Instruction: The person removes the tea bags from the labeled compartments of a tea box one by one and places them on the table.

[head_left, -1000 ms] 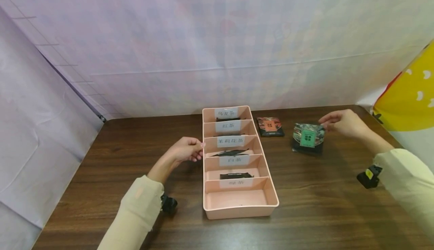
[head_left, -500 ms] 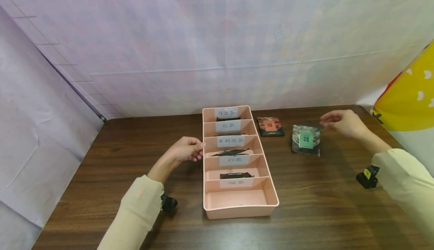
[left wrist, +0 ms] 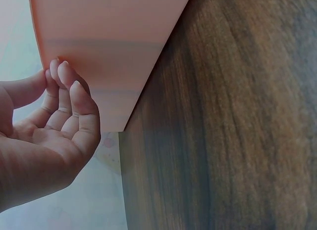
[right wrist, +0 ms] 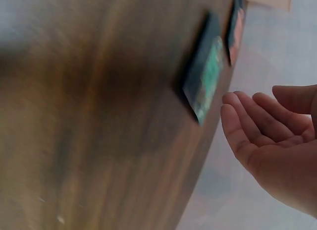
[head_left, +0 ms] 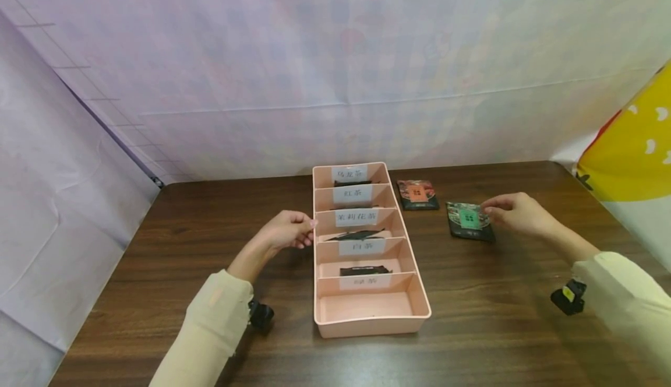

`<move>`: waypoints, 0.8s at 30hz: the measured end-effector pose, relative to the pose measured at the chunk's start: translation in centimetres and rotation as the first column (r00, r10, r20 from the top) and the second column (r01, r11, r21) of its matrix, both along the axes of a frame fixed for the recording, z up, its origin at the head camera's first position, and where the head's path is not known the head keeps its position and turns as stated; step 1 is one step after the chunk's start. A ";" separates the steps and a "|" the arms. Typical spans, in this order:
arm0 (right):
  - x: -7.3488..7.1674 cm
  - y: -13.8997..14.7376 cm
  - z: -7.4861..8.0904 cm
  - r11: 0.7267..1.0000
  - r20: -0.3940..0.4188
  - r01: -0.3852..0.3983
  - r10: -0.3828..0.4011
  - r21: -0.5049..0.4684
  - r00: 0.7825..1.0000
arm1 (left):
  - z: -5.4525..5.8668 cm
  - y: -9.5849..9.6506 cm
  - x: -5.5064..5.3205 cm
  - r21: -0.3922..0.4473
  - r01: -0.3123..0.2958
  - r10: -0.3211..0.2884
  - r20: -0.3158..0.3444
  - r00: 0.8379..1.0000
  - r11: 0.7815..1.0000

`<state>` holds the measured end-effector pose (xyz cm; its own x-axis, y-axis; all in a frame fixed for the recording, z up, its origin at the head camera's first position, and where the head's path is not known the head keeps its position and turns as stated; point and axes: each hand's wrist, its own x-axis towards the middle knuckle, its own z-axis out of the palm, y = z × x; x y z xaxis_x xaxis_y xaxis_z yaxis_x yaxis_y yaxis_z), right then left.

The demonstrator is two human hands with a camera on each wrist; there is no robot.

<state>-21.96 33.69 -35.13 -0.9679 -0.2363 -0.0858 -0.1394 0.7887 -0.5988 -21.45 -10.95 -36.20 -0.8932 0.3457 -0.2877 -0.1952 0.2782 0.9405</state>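
A long pink divided box (head_left: 373, 327) stands on the table, its compartments carrying white labels with Chinese tea names. My left hand (head_left: 287, 231) pinches its left rim between thumb and fingers, also plain in the left wrist view. To the right of the box lies a black tea sachet with a green label (head_left: 470, 220). Over its upper right edge in the head view is my right hand (head_left: 519, 215). In the right wrist view that hand's fingers are loosely bent, with nothing between them, and apart from the sachet. Another tea sachet, with a red label (head_left: 417, 194), lies beside the box.
Dark sachets stand in several compartments, such as one black sachet (head_left: 365, 271) in the second nearest; the nearest holds none. The dark wooden table (head_left: 209, 247) backs onto a pale cloth (head_left: 251, 55). At the far right hangs a yellow cloth (head_left: 629, 148).
The green-labelled sachet has dropped from a tilted position by my right fingers and now lies on the table. My right hand has come down and nearer to it. The left hand stays on the rim.
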 end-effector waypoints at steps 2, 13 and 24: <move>0.4 -0.5 -0.4 1.000 0.019 -0.013 0.014 -0.015 1.000 | 0.0 0.0 0.0 -0.003 -0.003 0.003 0.004 1.000 1.000; 1.1 -1.7 -1.2 0.999 0.114 -0.033 0.031 0.013 0.993 | 0.0 0.0 0.0 -0.001 0.002 -0.002 -0.002 1.000 1.000; 0.9 -1.8 -1.0 0.997 0.127 -0.073 0.068 0.032 0.990 | 0.1 0.0 0.1 -0.001 -0.001 0.001 0.002 1.000 1.000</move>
